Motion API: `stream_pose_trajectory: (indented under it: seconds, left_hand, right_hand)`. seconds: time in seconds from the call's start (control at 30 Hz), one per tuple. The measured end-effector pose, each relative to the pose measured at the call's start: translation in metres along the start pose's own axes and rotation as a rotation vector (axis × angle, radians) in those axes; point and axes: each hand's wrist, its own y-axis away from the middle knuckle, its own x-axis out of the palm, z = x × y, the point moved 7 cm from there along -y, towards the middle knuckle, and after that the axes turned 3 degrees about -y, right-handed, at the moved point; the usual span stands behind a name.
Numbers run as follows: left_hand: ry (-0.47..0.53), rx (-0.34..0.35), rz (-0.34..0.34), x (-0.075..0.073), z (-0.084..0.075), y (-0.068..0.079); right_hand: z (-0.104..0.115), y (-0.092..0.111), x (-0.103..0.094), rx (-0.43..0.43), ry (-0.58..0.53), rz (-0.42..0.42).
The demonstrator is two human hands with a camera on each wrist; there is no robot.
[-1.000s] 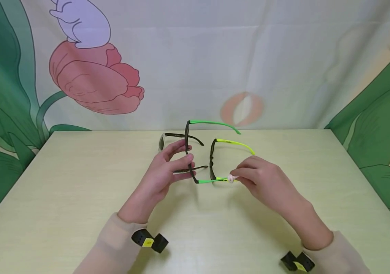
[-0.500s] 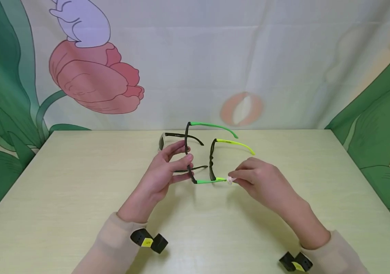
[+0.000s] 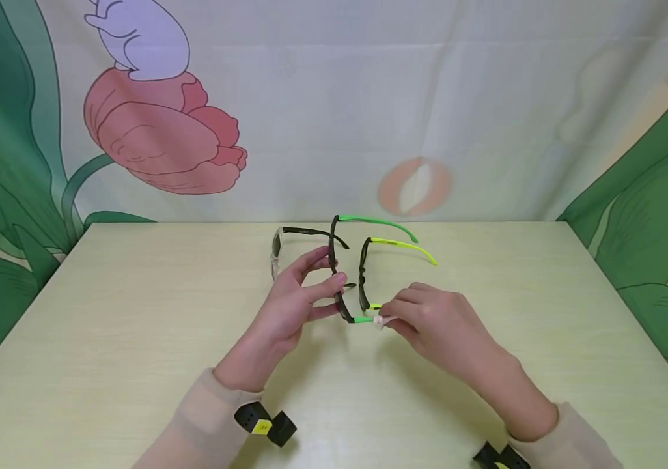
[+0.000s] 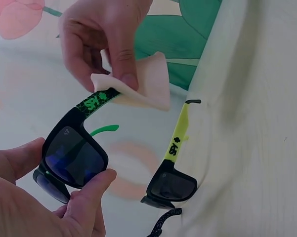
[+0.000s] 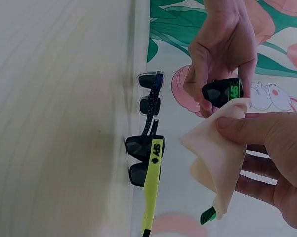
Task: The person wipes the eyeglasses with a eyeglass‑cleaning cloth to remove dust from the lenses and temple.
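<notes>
My left hand (image 3: 284,309) holds a pair of black-framed sunglasses (image 4: 75,157) with green temples by the front, fingers and thumb around the lenses. The sunglasses are raised over the table. With my right hand (image 3: 442,319) I pinch a pale pink cloth (image 5: 220,143) folded around the nearer green temple. In the left wrist view the cloth (image 4: 150,81) sits along that temple, and the printed part toward the hinge shows beyond it. The other green temple (image 3: 377,223) sticks out uncovered at the far side.
Black sunglasses with yellow temples (image 3: 363,273) stand on the table (image 3: 135,339) just behind the held pair. Farther left is a pair with a clear frame (image 3: 276,246) and dark temples, partly hidden by my left hand. A printed curtain (image 3: 310,117) hangs behind the table.
The green-templed sunglasses have shifted right and slightly toward me with my left hand. My right hand has moved left and nearer, bringing the cloth along the temple closer to the hinge.
</notes>
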Motion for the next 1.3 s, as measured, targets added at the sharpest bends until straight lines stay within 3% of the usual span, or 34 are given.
stream_pose_trajectory:
  seconds: [0.3,0.47,0.77,1.07,1.3]
  left_hand:
    - [0.005,-0.008,-0.013,0.009,0.004,0.003]
    - [0.003,0.002,-0.002,0.01,0.004,0.005]
    - [-0.033,0.024,0.028,0.002,-0.008,0.006]
    - [-0.001,0.047,0.058,-0.007,-0.022,0.005]
    - [0.014,0.032,0.07,-0.012,-0.027,0.004]
  right_hand:
    - [0.016,0.0,0.003,-0.056,0.016,-0.016]
    - [0.018,0.001,0.004,-0.042,0.003,-0.02]
    - [0.009,0.001,-0.011,0.01,-0.012,-0.031]
    - [-0.008,0.004,-0.029,0.034,-0.019,-0.064]
    - [-0.014,0.004,-0.032,0.041,-0.045,-0.055]
